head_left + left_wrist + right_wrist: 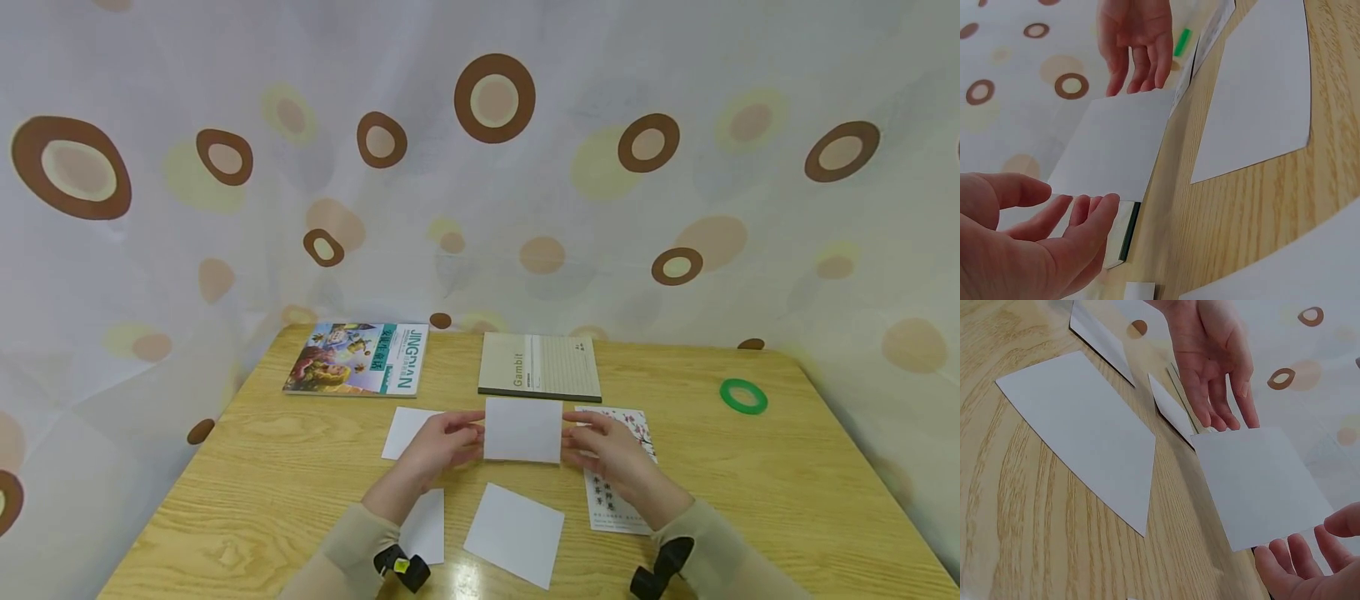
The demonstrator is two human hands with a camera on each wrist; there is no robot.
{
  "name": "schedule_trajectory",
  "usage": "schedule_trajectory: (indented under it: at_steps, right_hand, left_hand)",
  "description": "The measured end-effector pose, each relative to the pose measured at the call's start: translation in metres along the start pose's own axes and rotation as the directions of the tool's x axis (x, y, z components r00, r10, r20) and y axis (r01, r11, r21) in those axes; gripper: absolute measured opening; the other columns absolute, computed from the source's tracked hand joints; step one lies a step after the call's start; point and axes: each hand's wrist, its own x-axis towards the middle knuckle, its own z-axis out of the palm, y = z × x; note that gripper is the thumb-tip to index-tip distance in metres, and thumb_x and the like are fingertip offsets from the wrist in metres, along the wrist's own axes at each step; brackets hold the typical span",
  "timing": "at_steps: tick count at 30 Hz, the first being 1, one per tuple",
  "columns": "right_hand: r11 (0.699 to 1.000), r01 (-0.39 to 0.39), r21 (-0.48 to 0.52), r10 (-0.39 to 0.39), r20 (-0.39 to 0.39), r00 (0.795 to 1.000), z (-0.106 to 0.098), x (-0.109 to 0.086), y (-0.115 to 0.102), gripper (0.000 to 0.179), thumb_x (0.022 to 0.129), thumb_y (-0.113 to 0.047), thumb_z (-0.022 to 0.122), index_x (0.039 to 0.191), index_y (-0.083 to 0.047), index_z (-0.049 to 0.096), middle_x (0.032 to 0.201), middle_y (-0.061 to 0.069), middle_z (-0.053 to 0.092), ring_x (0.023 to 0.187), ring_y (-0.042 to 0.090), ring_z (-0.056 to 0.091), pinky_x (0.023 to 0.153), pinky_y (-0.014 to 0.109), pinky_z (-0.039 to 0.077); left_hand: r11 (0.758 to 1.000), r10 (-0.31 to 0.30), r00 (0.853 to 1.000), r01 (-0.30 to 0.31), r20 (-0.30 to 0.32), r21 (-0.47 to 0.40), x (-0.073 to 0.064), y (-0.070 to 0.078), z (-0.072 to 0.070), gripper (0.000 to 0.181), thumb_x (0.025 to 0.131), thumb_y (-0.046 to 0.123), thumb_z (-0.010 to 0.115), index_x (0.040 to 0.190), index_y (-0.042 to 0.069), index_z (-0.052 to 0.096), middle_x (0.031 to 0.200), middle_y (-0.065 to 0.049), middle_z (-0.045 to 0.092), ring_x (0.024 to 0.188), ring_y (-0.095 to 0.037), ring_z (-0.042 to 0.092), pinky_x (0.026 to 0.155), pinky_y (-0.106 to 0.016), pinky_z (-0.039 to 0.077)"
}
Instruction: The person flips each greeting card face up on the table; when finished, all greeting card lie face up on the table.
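A small square of blank white card [522,429] is raised above the table between my two hands. My left hand [442,447] holds its left edge by the fingertips, and my right hand [611,454] holds the right edge the same way. In the left wrist view the card [1113,147] is tilted, its face bare. Beneath, another white sheet [514,535] lies askew on the table. Two more white sheets lie by my left arm, one [403,429] behind the hand and one [424,529] partly under the forearm. A printed card with blossoms and writing [621,518] lies partly hidden under my right hand.
At the back left lies a colourful picture book [352,360]. A beige notebook [540,367] with a dark spine lies behind the raised card. A green ring, like a tape roll [745,409], is at the right. A patterned curtain [480,192] hangs behind the wooden table [787,483].
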Motion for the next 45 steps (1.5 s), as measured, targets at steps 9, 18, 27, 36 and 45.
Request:
schedule_trajectory:
  at_steps: [9, 18, 27, 36, 45]
  right_hand:
    - [0.999, 0.037, -0.003, -0.037, 0.005, 0.999, -0.0012, -0.0015, -0.0009, 0.043, 0.103, -0.012, 0.050, 0.141, 0.007, 0.044, 0.114, 0.007, 0.065, 0.099, 0.011, 0.064, 0.092, 0.028, 0.056]
    - [0.999, 0.035, 0.039, -0.034, -0.007, 0.999, -0.0013, -0.0043, -0.0021, 0.041, 0.103, -0.013, 0.052, 0.138, 0.009, 0.047, 0.114, 0.006, 0.068, 0.102, 0.009, 0.066, 0.095, 0.027, 0.054]
    - [0.995, 0.036, 0.089, -0.035, -0.004, 0.999, -0.0013, -0.0044, -0.0018, 0.037, 0.102, -0.017, 0.055, 0.129, 0.009, 0.052, 0.106, 0.003, 0.070, 0.100, 0.011, 0.068, 0.094, 0.027, 0.055]
    - [0.996, 0.063, 0.060, -0.061, -0.024, 0.998, -0.0028, -0.0053, 0.0015, 0.038, 0.098, -0.011, 0.061, 0.130, 0.008, 0.053, 0.109, 0.002, 0.067, 0.100, 0.009, 0.067, 0.097, 0.029, 0.054]
    - [0.994, 0.099, -0.054, -0.102, -0.053, 0.993, -0.0045, -0.0043, 0.0061, 0.043, 0.096, -0.008, 0.062, 0.134, 0.007, 0.049, 0.116, 0.004, 0.065, 0.094, 0.005, 0.063, 0.084, 0.026, 0.056]
  left_hand:
    - [0.999, -0.001, 1.000, 0.001, -0.003, -0.041, -0.0002, 0.0010, 0.0005, 0.037, 0.102, 0.010, 0.051, 0.137, -0.004, 0.054, 0.131, -0.022, 0.060, 0.115, -0.028, 0.062, 0.099, -0.040, 0.052]
    - [0.998, 0.014, 1.000, -0.013, 0.010, -0.056, -0.0008, 0.0006, 0.0001, 0.039, 0.102, 0.012, 0.053, 0.136, -0.008, 0.054, 0.137, -0.025, 0.056, 0.125, -0.038, 0.056, 0.102, -0.042, 0.049]
    - [0.998, 0.020, 1.000, -0.020, -0.008, -0.064, -0.0010, -0.0003, 0.0024, 0.040, 0.102, 0.016, 0.056, 0.133, -0.009, 0.056, 0.135, -0.025, 0.057, 0.126, -0.038, 0.056, 0.102, -0.043, 0.049]
    - [0.999, 0.020, 1.000, -0.020, -0.007, -0.028, 0.0000, -0.0039, 0.0020, 0.037, 0.098, 0.018, 0.062, 0.128, -0.004, 0.063, 0.132, -0.020, 0.061, 0.121, -0.035, 0.061, 0.098, -0.038, 0.053]
    - [1.000, -0.012, 1.000, 0.012, -0.022, -0.006, 0.0013, -0.0054, 0.0060, 0.037, 0.093, 0.011, 0.068, 0.128, 0.001, 0.065, 0.130, -0.017, 0.062, 0.102, -0.023, 0.070, 0.091, -0.030, 0.057]
